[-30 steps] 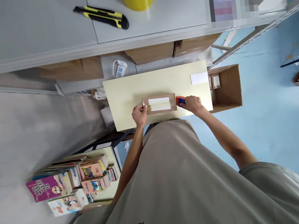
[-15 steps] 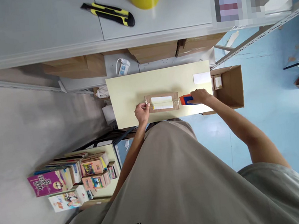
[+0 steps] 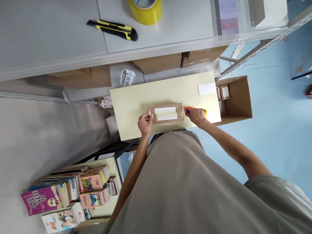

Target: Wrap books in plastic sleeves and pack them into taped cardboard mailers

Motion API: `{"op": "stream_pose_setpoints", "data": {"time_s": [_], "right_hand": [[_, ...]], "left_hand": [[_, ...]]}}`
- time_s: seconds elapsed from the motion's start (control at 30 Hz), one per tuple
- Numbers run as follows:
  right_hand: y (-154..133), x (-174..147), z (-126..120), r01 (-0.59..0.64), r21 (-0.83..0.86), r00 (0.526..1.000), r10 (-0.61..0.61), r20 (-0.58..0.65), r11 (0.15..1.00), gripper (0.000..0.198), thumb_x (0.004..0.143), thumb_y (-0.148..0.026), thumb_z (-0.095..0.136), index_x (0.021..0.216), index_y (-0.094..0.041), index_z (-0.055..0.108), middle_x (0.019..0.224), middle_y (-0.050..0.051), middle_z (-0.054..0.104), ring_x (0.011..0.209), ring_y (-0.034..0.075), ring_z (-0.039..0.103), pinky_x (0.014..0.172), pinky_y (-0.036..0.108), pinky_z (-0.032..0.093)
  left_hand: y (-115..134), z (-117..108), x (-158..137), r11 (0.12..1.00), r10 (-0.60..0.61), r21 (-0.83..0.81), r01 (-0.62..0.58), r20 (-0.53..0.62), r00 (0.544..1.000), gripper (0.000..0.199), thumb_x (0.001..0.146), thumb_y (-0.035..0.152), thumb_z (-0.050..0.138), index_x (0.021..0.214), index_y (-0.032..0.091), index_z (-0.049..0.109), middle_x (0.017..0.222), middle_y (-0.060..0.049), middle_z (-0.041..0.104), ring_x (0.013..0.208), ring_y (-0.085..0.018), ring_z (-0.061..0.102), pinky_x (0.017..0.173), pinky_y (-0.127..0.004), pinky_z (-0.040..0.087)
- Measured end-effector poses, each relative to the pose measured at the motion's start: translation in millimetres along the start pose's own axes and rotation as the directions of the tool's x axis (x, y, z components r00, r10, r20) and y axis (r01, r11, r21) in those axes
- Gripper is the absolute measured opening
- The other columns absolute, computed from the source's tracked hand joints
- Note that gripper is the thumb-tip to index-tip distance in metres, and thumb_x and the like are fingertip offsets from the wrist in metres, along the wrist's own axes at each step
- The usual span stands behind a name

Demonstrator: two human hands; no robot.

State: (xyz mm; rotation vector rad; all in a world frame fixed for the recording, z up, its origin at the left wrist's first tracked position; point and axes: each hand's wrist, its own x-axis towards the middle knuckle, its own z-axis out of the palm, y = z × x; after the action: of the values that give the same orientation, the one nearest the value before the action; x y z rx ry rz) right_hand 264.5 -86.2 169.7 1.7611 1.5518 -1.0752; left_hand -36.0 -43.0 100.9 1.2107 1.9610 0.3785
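A small flat cardboard box (image 3: pixel 166 113) with two white labels and a taped seam lies on the cream board (image 3: pixel 132 101) in front of me. At its left end, my left hand (image 3: pixel 145 125) is closed, the thumb and fingers pinching the edge. Just beyond the right end, my right hand (image 3: pixel 197 116) is wrapped round an orange and blue tape dispenser (image 3: pixel 188 110). A bit of yellow roll shows beside that hand; the handle is mostly covered by my fingers. The dispenser's front end is close to the box, and I cannot tell whether tape joins them.
On the grey shelf above lie a utility knife (image 3: pixel 113 30) and a yellow tape roll (image 3: pixel 149 11). A white slip (image 3: pixel 207 88) rests on the board. An open carton (image 3: pixel 239 99) holding small boxes stands right. Stacked books (image 3: pixel 43 199) are at lower left.
My right hand has moved left over the dispenser, so its yellow roll now shows at the hand's right. My left hand stays at the box's left end. The whole view has shifted slightly.
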Motion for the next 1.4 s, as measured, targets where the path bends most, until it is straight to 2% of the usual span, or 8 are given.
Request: {"op": "stream_pose_setpoints", "data": {"time_s": [0.27, 0.4, 0.47, 0.6, 0.77, 1.0, 1.2, 1.4], "right_hand": [[35.7, -58.0, -65.9, -0.058, 0.406, 0.881, 0.238, -0.409, 0.912, 0.046, 0.12, -0.053, 0.051, 0.136, -0.014, 0.07, 0.124, 0.029, 0.086, 0.121, 0.046, 0.084, 0.092, 0.047, 0.062], [34.0, -68.8, -140.5, 0.293, 0.395, 0.652, 0.12, -0.748, 0.87, 0.041, 0.112, -0.045, 0.064, 0.143, -0.019, 0.059, 0.124, 0.023, 0.082, 0.118, 0.047, 0.083, 0.097, 0.056, 0.066], [29.3, -54.1, -180.9, 0.398, 0.274, 0.495, 0.047, -0.868, 0.876, 0.037, 0.114, -0.045, 0.062, 0.142, -0.021, 0.057, 0.125, 0.021, 0.08, 0.121, 0.046, 0.081, 0.103, 0.062, 0.066], [20.0, 2.5, -247.0, 0.388, 0.113, 0.281, -0.001, -0.96, 0.915, 0.033, 0.124, -0.043, 0.047, 0.138, -0.017, 0.062, 0.128, 0.021, 0.077, 0.135, 0.043, 0.077, 0.12, 0.069, 0.059], [3.2, 35.8, -282.7, 0.248, 0.118, 0.343, 0.026, -0.939, 0.961, 0.035, 0.122, -0.027, 0.047, 0.146, -0.008, 0.065, 0.142, 0.024, 0.077, 0.151, 0.04, 0.069, 0.137, 0.072, 0.044], [2.3, 7.7, -160.4, 0.418, 0.056, 0.149, -0.008, -0.989, 0.907, 0.061, 0.124, -0.033, 0.039, 0.179, -0.007, 0.047, 0.186, 0.027, 0.05, 0.177, 0.033, 0.044, 0.15, 0.058, 0.032], [-24.2, 21.4, 57.1, 0.367, 0.68, 0.783, 0.185, -0.594, 0.635, 0.103, 0.113, -0.088, 0.028, 0.174, -0.009, 0.049, 0.17, 0.034, 0.067, 0.161, 0.047, 0.066, 0.134, 0.07, 0.055], [-46.6, 60.7, 109.4, 0.213, 0.806, 0.851, 0.3, -0.431, 0.552, 0.119, 0.102, -0.105, 0.035, 0.178, -0.014, 0.048, 0.154, 0.03, 0.078, 0.147, 0.051, 0.075, 0.121, 0.068, 0.063]], "left_hand": [[106.6, -8.7, -32.9, 0.874, 0.479, -0.057, -0.483, -0.074, 0.875, 0.033, 0.103, 0.026, 0.076, 0.136, 0.03, 0.072, 0.144, -0.013, 0.078, 0.138, -0.036, 0.076, 0.129, -0.056, 0.062], [216.5, 7.2, -49.4, 0.375, 0.913, -0.135, -0.917, -0.115, 0.39, 0.04, 0.12, 0.031, 0.059, 0.159, 0.033, 0.067, 0.153, -0.012, 0.076, 0.15, -0.032, 0.073, 0.134, -0.054, 0.06], [263.4, 17.5, -41.8, 0.258, 0.951, -0.162, -0.953, -0.131, 0.28, 0.052, 0.118, 0.021, 0.053, 0.168, 0.032, 0.063, 0.161, -0.012, 0.072, 0.158, -0.03, 0.07, 0.14, -0.053, 0.056], [313.1, 34.1, -9.9, 0.321, 0.934, -0.208, -0.924, -0.095, 0.346, 0.067, 0.114, 0.014, 0.05, 0.18, 0.026, 0.053, 0.182, -0.014, 0.061, 0.174, -0.029, 0.056, 0.15, -0.051, 0.044], [291.1, 28.2, -0.6, 0.429, 0.898, -0.201, -0.88, -0.013, 0.441, 0.059, 0.118, 0.021, 0.053, 0.177, 0.024, 0.06, 0.178, -0.013, 0.068, 0.164, -0.03, 0.068, 0.144, -0.049, 0.053], [112.3, -4.4, 7.6, 0.79, 0.609, -0.113, -0.602, 0.028, 0.793, 0.047, 0.117, 0.033, 0.067, 0.162, 0.023, 0.073, 0.169, -0.016, 0.075, 0.157, -0.035, 0.075, 0.139, -0.052, 0.056], [-19.4, -1.3, -8.8, 0.993, 0.094, -0.079, -0.088, 0.075, 0.993, 0.059, 0.114, 0.048, 0.074, 0.163, 0.017, 0.066, 0.167, -0.025, 0.073, 0.156, -0.039, 0.074, 0.134, -0.055, 0.059], [-13.0, 26.9, -12.8, 0.996, 0.051, -0.077, -0.036, 0.209, 0.977, 0.081, 0.101, 0.068, 0.089, 0.16, 0.019, 0.064, 0.157, -0.027, 0.078, 0.15, -0.047, 0.075, 0.128, -0.059, 0.059]]}}
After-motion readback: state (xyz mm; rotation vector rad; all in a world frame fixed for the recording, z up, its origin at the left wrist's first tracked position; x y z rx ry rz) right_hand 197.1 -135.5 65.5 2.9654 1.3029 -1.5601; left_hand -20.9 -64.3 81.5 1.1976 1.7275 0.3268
